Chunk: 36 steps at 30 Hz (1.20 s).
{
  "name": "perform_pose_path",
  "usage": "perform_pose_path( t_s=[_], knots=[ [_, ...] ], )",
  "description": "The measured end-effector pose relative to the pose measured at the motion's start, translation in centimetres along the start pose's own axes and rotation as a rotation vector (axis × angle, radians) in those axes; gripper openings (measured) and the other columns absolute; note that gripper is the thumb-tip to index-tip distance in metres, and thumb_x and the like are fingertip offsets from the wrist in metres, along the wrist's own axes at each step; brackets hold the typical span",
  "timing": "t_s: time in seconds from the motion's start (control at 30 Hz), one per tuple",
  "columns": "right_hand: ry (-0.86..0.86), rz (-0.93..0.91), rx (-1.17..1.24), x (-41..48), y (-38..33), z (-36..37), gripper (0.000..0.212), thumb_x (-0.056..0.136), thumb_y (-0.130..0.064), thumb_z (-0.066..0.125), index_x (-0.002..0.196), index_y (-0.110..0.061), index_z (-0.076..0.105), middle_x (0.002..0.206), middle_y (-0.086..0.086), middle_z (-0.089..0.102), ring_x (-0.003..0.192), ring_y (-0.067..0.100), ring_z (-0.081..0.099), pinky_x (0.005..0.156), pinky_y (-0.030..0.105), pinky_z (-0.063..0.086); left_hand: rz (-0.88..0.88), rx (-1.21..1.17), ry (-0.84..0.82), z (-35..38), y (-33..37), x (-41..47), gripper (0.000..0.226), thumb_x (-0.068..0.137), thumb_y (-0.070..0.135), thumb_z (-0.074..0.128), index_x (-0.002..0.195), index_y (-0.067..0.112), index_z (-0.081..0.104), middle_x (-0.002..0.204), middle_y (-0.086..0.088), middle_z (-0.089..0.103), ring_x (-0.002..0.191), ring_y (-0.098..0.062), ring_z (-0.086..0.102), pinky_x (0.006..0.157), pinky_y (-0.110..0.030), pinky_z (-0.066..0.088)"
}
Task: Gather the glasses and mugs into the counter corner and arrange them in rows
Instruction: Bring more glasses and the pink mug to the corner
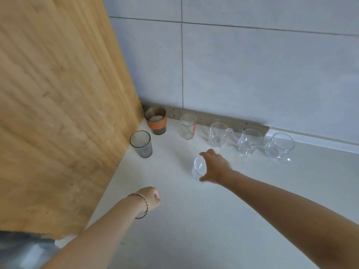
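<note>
right hand [215, 166] gripping clear glass [198, 167], left hand [150, 198] fisted

Mugs [250, 140] right of glasses [188, 126] (seemingly one row).

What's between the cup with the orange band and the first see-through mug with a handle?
A tall clear glass with a red mark, standing alone between them, seen in the head view.

You get soft, even daylight with a cool cast, and the glasses [250, 141] throw only faint shadows on the counter [213, 220]. Wide-angle bending tilts the wood panel [58, 103] and tile lines; detail is slightly soft throughout.
</note>
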State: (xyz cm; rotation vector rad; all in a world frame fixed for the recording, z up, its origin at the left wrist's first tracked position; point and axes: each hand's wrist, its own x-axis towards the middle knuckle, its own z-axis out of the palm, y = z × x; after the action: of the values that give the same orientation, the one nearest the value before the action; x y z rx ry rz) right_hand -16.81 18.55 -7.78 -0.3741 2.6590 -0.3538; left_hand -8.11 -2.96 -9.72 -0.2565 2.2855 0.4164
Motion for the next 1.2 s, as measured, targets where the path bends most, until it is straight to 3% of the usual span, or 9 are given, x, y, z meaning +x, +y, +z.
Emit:
perform_pose_path(
  t_s=[0.17,0.3,0.4,0.5,0.63,0.73,1.03,1.1,1.2],
  knots=[
    [0.023,-0.039,-0.055,5.6,-4.7,-0.6,0.087,0.069,-0.027,0.080,0.142,-0.018,0.032,0.140,0.005,0.037,0.123,0.030,0.046,0.096,0.039,0.045,0.003,-0.027,-0.012,-1.2,-2.1,1.3,0.036,0.089,0.012,0.041,0.058,0.026,0.028,0.062,0.004,0.023,0.058,-0.017,0.031,0.048,-0.023,0.017],
    [0.012,-0.048,-0.087,8.2,-6.8,-0.2,0.084,0.069,-0.025,0.081,0.139,-0.014,0.036,0.137,0.007,0.039,0.122,0.032,0.045,0.095,0.040,0.046,0.020,-0.043,-0.007,-2.0,-2.7,2.1,0.041,0.087,0.010,0.041,0.055,0.028,0.023,0.061,0.004,0.021,0.051,-0.011,0.022,0.048,-0.023,0.014],
    [0.005,-0.058,-0.097,9.2,-7.6,0.4,0.084,0.070,-0.026,0.080,0.140,-0.014,0.035,0.137,0.006,0.039,0.123,0.032,0.043,0.094,0.040,0.047,0.029,-0.079,-0.024,-2.0,-2.9,2.4,0.028,0.090,0.015,0.042,0.064,0.025,0.041,0.070,0.002,0.037,0.068,-0.017,0.038,0.055,-0.024,0.027],
    [0.023,-0.054,-0.046,9.3,-7.8,0.6,0.086,0.072,-0.027,0.078,0.142,-0.014,0.031,0.141,0.006,0.037,0.126,0.031,0.042,0.097,0.041,0.047,0.032,-0.088,-0.046,-1.9,-2.7,2.4,0.014,0.092,0.019,0.042,0.093,0.019,0.055,0.098,-0.005,0.052,0.086,-0.018,0.044,0.071,-0.023,0.036],
    [0.064,-0.008,0.140,7.0,-6.2,1.9,0.098,0.075,-0.023,0.077,0.148,-0.009,0.012,0.151,0.009,0.023,0.135,0.030,0.033,0.107,0.042,0.038,0.060,-0.025,-0.057,-1.5,-1.6,2.7,0.035,0.089,0.013,0.041,0.059,0.027,0.030,0.069,0.000,0.032,0.066,-0.018,0.034,0.050,-0.023,0.020],
    [-0.023,0.100,0.155,3.9,-2.6,2.9,0.096,0.079,-0.025,0.073,0.149,-0.008,0.010,0.151,0.012,0.019,0.137,0.030,0.027,0.111,0.040,0.034,0.084,0.023,-0.053,-1.5,0.2,3.0,0.040,0.088,0.012,0.041,0.056,0.029,0.024,0.067,0.002,0.028,0.063,-0.018,0.031,0.049,-0.023,0.017],
    [-0.193,0.403,0.258,-7.6,14.7,0.9,0.045,0.089,-0.028,0.057,0.131,-0.016,0.050,0.137,0.005,0.049,0.127,0.020,0.045,0.102,0.027,0.038,0.276,0.226,-0.040,-0.4,14.3,3.2,0.039,0.085,0.011,0.040,0.055,0.029,0.023,0.065,0.006,0.022,0.080,-0.018,0.029,0.050,-0.023,0.013],
    [-0.199,0.459,0.277,-11.2,18.8,0.2,0.043,0.089,-0.029,0.055,0.130,-0.017,0.050,0.133,0.001,0.054,0.124,0.018,0.049,0.097,0.027,0.040,0.347,0.280,-0.059,1.0,18.8,2.6,0.035,0.087,0.012,0.040,0.058,0.031,0.033,0.070,0.003,0.032,0.079,-0.019,0.031,0.051,-0.022,0.020],
    [-0.160,0.547,0.327,-18.0,25.8,-0.4,0.042,0.091,-0.029,0.052,0.131,-0.019,0.049,0.130,-0.001,0.056,0.121,0.017,0.050,0.088,0.024,0.038,0.441,0.374,-0.070,4.3,26.7,1.3,0.017,0.090,0.017,0.042,0.086,0.023,0.057,0.093,-0.002,0.052,0.085,-0.018,0.044,0.073,-0.024,0.039]
  ],
)
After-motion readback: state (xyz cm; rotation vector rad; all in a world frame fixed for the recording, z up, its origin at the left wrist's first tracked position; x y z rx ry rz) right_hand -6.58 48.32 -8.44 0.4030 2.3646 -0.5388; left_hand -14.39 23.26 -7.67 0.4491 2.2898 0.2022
